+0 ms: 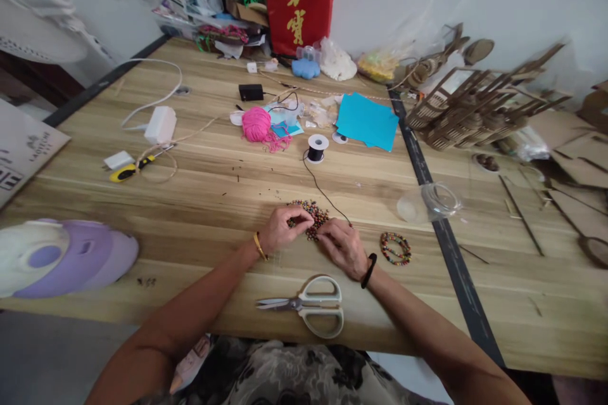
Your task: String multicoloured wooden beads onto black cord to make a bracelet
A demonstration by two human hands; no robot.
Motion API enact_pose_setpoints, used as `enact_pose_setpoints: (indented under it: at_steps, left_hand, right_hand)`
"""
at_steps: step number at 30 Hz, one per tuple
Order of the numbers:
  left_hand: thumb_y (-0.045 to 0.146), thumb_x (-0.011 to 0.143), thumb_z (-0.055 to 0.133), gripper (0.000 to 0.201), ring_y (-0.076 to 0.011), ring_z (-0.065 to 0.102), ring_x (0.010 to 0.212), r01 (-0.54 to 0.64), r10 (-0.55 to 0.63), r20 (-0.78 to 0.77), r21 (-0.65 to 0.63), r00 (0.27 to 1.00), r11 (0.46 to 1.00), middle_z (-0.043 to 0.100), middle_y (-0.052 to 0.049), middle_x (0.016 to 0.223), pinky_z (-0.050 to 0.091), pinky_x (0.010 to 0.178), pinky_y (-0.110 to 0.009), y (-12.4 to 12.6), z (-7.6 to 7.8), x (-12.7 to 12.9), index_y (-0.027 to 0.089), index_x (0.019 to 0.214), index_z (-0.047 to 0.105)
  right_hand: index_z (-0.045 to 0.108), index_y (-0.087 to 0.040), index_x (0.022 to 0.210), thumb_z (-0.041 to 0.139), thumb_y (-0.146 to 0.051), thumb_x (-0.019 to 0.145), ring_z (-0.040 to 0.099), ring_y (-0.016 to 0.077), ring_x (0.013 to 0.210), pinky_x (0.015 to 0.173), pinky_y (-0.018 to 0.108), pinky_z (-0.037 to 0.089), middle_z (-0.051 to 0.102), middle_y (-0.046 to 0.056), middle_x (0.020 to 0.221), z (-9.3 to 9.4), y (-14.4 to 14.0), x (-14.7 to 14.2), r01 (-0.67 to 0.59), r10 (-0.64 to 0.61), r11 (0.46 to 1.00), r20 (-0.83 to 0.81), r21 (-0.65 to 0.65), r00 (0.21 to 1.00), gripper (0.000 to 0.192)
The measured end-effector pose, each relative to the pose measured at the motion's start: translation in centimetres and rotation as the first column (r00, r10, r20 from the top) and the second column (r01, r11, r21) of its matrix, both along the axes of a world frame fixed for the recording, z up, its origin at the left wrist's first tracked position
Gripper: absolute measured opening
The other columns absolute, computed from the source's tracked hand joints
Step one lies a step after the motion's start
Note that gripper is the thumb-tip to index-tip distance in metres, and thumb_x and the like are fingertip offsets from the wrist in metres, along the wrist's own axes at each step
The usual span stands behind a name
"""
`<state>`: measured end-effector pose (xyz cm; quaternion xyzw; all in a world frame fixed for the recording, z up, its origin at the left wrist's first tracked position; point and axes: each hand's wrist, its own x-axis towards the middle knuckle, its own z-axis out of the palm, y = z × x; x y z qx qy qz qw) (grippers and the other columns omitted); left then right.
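A heap of small multicoloured beads lies on the wooden table. At the heap's left side, my left hand has thumb and forefinger pinched together; anything between the fingertips is too small to make out. My right hand is closed at the near right edge of the heap. Thin black cord runs from a white spool down to my right hand, whose fingers hide the cord's end. A finished-looking coil of strung beads rests right of that hand. White-handled scissors lie nearer my body.
Behind the spool are pink yarn and blue sheets. A yellow cutter and white charger sit left, with a purple-white device nearer. Clear tubing and a wooden model are at right.
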<state>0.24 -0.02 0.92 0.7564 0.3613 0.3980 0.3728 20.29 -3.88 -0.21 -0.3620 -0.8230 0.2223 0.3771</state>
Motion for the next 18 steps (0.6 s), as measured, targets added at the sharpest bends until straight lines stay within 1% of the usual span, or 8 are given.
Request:
enact_pose_setpoints:
  at_steps: [4, 5, 6, 8, 10, 12, 15, 18]
  left_hand:
    - [0.017, 0.084, 0.062, 0.009, -0.0165, 0.062, 0.078, 0.114, -0.083, -0.228, 0.125, 0.970, 0.986, 0.070, -0.005, 0.078, 0.048, 0.078, -0.029, 0.3, 0.6, -0.9, 0.015, 0.078, 0.068]
    - [0.016, 0.084, 0.062, 0.009, -0.0164, 0.062, 0.077, 0.121, -0.079, -0.280, 0.135, 0.957, 0.983, 0.069, -0.005, 0.077, 0.048, 0.078, -0.029, 0.5, 0.8, -1.2, 0.015, 0.077, 0.068]
    - [0.017, 0.083, 0.063, 0.008, -0.0163, 0.061, 0.077, 0.099, -0.050, -0.317, 0.141, 0.947, 0.985, 0.068, -0.005, 0.077, 0.047, 0.076, -0.028, 0.7, 1.1, -1.6, 0.016, 0.077, 0.068]
    - [0.017, 0.081, 0.065, 0.006, -0.0157, 0.060, 0.075, 0.085, -0.037, -0.405, 0.100, 0.914, 0.991, 0.066, -0.003, 0.075, 0.046, 0.074, -0.026, 1.1, 1.8, -2.4, 0.016, 0.076, 0.067]
    - [0.016, 0.079, 0.066, 0.006, -0.0140, 0.058, 0.068, 0.078, -0.048, -0.505, 0.038, 0.862, 0.996, 0.064, -0.002, 0.072, 0.043, 0.067, -0.024, 1.5, 2.4, -3.2, 0.017, 0.072, 0.067]
    - [0.013, 0.074, 0.067, 0.006, -0.0131, 0.056, 0.063, 0.097, -0.095, -0.588, -0.029, 0.803, 0.995, 0.063, 0.000, 0.068, 0.040, 0.062, -0.022, 1.9, 3.0, -4.0, 0.017, 0.069, 0.067]
    - [0.011, 0.069, 0.065, 0.006, -0.0125, 0.054, 0.056, 0.087, -0.165, -0.661, -0.150, 0.732, 0.985, 0.062, 0.001, 0.061, 0.035, 0.056, -0.022, 2.1, 3.4, -4.9, 0.017, 0.066, 0.065]
    - [0.009, 0.067, 0.061, 0.009, -0.0125, 0.053, 0.054, 0.039, -0.176, -0.692, -0.209, 0.700, 0.977, 0.061, 0.002, 0.058, 0.034, 0.055, -0.022, 2.1, 3.4, -5.0, 0.017, 0.064, 0.064]
  right_hand:
    - [0.059, -0.020, 0.093, 0.051, -0.018, 0.094, 0.059, 0.0168, 0.078, 0.070, 0.029, 0.049, 0.065, 0.006, 0.085, 0.2, 0.2, -0.1, 0.005, -0.005, 1.000, -0.015, -0.001, 1.000, 0.009]
    - [0.059, -0.020, 0.092, 0.050, -0.018, 0.095, 0.059, 0.0167, 0.077, 0.069, 0.029, 0.049, 0.064, 0.006, 0.084, 0.3, 0.3, -0.1, 0.010, -0.011, 1.000, -0.020, -0.008, 1.000, 0.009]
    - [0.059, -0.020, 0.091, 0.050, -0.019, 0.095, 0.059, 0.0165, 0.076, 0.067, 0.029, 0.048, 0.064, 0.006, 0.084, 0.3, 0.3, -0.1, 0.017, -0.017, 1.000, -0.027, -0.017, 0.999, 0.010]
    - [0.059, -0.020, 0.089, 0.049, -0.021, 0.095, 0.058, 0.0163, 0.074, 0.065, 0.028, 0.048, 0.063, 0.006, 0.082, 0.4, 0.4, -0.1, 0.029, -0.031, 0.999, -0.049, -0.040, 0.998, 0.012]
    - [0.059, -0.020, 0.087, 0.049, -0.023, 0.095, 0.058, 0.0163, 0.074, 0.064, 0.028, 0.048, 0.062, 0.005, 0.080, 0.4, 0.5, 0.0, 0.033, -0.038, 0.997, -0.072, -0.065, 0.997, 0.013]
    - [0.058, -0.020, 0.087, 0.049, -0.023, 0.095, 0.057, 0.0164, 0.073, 0.064, 0.029, 0.048, 0.062, 0.005, 0.080, 0.4, 0.6, 0.0, 0.030, -0.037, 0.996, -0.080, -0.089, 0.996, 0.014]
    - [0.058, -0.020, 0.086, 0.048, -0.023, 0.095, 0.056, 0.0164, 0.072, 0.064, 0.030, 0.047, 0.061, 0.005, 0.078, 0.3, 0.6, 0.1, 0.022, -0.030, 0.995, -0.079, -0.100, 0.996, 0.014]
    - [0.058, -0.020, 0.086, 0.048, -0.024, 0.096, 0.056, 0.0166, 0.071, 0.064, 0.030, 0.046, 0.061, 0.005, 0.078, 0.2, 0.7, 0.1, 0.021, -0.029, 0.995, -0.077, -0.100, 0.997, 0.014]
